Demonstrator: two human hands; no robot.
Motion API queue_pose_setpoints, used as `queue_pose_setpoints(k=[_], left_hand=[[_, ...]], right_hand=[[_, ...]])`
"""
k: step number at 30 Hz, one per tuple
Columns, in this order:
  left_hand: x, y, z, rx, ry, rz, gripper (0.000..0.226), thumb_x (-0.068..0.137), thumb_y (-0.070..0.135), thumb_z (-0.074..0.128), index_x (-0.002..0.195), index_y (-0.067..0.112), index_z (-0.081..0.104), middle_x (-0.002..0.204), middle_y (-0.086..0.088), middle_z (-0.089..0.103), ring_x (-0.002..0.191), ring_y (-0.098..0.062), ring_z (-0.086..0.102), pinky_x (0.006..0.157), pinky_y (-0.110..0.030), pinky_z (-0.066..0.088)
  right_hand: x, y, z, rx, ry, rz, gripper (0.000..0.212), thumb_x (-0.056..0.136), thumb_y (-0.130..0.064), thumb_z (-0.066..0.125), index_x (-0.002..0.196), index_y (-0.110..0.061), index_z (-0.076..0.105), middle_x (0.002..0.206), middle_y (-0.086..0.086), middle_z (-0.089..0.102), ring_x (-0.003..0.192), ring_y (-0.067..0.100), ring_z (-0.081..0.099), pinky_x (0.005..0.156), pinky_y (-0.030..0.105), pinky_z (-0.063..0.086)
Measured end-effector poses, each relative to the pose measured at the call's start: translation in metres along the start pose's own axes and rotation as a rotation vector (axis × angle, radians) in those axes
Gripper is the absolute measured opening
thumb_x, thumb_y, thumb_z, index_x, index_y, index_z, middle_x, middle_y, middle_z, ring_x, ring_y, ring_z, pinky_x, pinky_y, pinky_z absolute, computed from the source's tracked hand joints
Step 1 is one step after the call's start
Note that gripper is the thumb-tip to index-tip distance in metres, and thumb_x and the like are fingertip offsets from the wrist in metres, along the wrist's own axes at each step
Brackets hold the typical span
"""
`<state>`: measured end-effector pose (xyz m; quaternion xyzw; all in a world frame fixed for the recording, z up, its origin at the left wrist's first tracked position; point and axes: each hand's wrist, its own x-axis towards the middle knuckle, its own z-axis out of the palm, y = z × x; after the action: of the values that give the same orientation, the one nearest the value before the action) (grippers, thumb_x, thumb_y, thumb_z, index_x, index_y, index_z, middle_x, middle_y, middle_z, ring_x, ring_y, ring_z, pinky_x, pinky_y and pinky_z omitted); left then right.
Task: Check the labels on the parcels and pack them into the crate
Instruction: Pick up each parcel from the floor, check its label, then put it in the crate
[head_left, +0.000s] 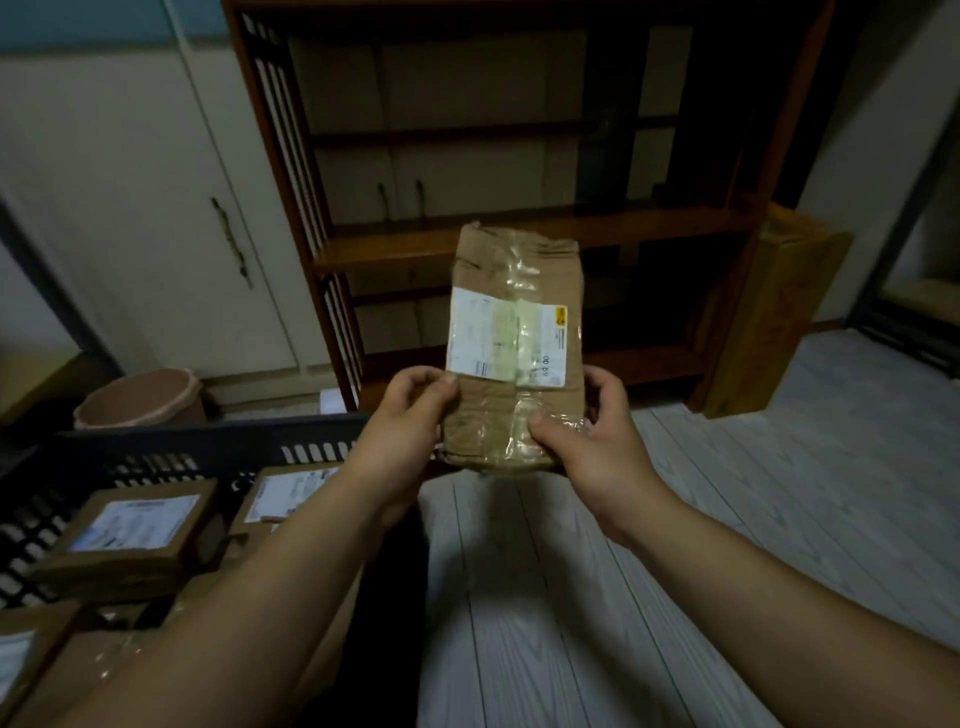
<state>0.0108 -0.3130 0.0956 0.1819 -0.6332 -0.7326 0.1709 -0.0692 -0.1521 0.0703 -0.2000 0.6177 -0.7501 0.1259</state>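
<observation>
Two hands hold one brown parcel (514, 270) up in the air, in front of a wooden shelf (389, 249). The left hand (410, 410) grips the parcel's left edge low down. Its thumb is on the front, just by a corner of the white label (506, 345), and its fingers are curled behind. The right hand (587, 431) grips the right edge the same way, with its thumb on the shiny tape.

Both hands are on the bottom part, and I think that is so they do not cover the label. The label faces the person, so it can be looked at. Its words are too blurry to read here.

The dark crate (208, 441) sits low on the left, near the left arm. Some parcels lie in it already, like one box (135, 535) and another box (291, 491), both with labels up. So this parcel is being checked and is not packed yet. I think the crate is kept close so the parcel only has a short way to go, left and down. The crinkly tape may be slippery, so two hands seem safer.
</observation>
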Motion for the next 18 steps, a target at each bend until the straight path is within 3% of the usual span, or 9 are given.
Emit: queue_pose_setpoints(k=[3, 5, 9, 14, 16, 18], left_hand=[[-0.012, 0.024, -0.028, -0.012, -0.09, 0.047, 0.049, 0.077, 0.044, 0.067, 0.122, 0.039, 0.049, 0.112, -0.001, 0.067, 0.094, -0.023, 0.068, 0.067, -0.04, 0.056], [-0.02, 0.038, -0.044, 0.03, -0.152, 0.119, 0.059, 0.067, 0.045, 0.074, 0.121, 0.042, 0.051, 0.111, 0.003, 0.068, 0.098, -0.019, 0.068, 0.072, -0.036, 0.057], [-0.032, 0.061, -0.078, 0.038, -0.193, 0.235, 0.06, 0.06, 0.039, 0.08, 0.116, 0.04, 0.057, 0.113, 0.003, 0.068, 0.101, -0.017, 0.067, 0.072, -0.028, 0.056], [-0.041, 0.075, -0.099, 0.088, -0.233, 0.256, 0.049, 0.067, 0.04, 0.076, 0.113, 0.046, 0.059, 0.11, 0.007, 0.069, 0.098, -0.016, 0.067, 0.068, -0.025, 0.056], [-0.043, 0.075, -0.102, 0.133, -0.251, 0.234, 0.047, 0.068, 0.043, 0.077, 0.112, 0.048, 0.059, 0.111, 0.008, 0.069, 0.099, -0.016, 0.067, 0.07, -0.027, 0.056], [-0.043, 0.073, -0.107, 0.191, -0.26, 0.203, 0.045, 0.068, 0.046, 0.076, 0.11, 0.051, 0.059, 0.111, 0.01, 0.068, 0.099, -0.015, 0.067, 0.072, -0.029, 0.056]], right_hand=[[-0.01, -0.019, 0.027, -0.08, -0.051, -0.115, 0.064, 0.077, -0.013, 0.073, 0.111, -0.055, 0.039, 0.1, -0.024, 0.064, 0.093, -0.005, 0.062, 0.077, 0.029, 0.057], [-0.014, -0.028, 0.047, -0.119, -0.121, -0.151, 0.072, 0.075, -0.01, 0.072, 0.114, -0.06, 0.038, 0.103, -0.03, 0.062, 0.096, -0.005, 0.061, 0.076, 0.028, 0.057], [-0.003, -0.056, 0.085, -0.147, -0.26, -0.102, 0.089, 0.063, -0.014, 0.074, 0.133, -0.049, 0.031, 0.112, -0.014, 0.063, 0.101, 0.006, 0.063, 0.081, 0.034, 0.055], [0.007, -0.072, 0.105, -0.069, -0.315, 0.008, 0.059, 0.07, -0.032, 0.078, 0.117, -0.045, 0.045, 0.097, -0.017, 0.07, 0.088, 0.004, 0.069, 0.068, 0.026, 0.056], [0.001, -0.068, 0.103, -0.092, -0.313, 0.025, 0.06, 0.065, -0.038, 0.079, 0.114, -0.046, 0.045, 0.097, -0.02, 0.07, 0.088, 0.003, 0.068, 0.067, 0.026, 0.056], [0.0, -0.066, 0.097, -0.106, -0.29, 0.052, 0.064, 0.07, -0.032, 0.079, 0.121, -0.04, 0.042, 0.1, -0.014, 0.07, 0.087, 0.006, 0.069, 0.066, 0.029, 0.057]])
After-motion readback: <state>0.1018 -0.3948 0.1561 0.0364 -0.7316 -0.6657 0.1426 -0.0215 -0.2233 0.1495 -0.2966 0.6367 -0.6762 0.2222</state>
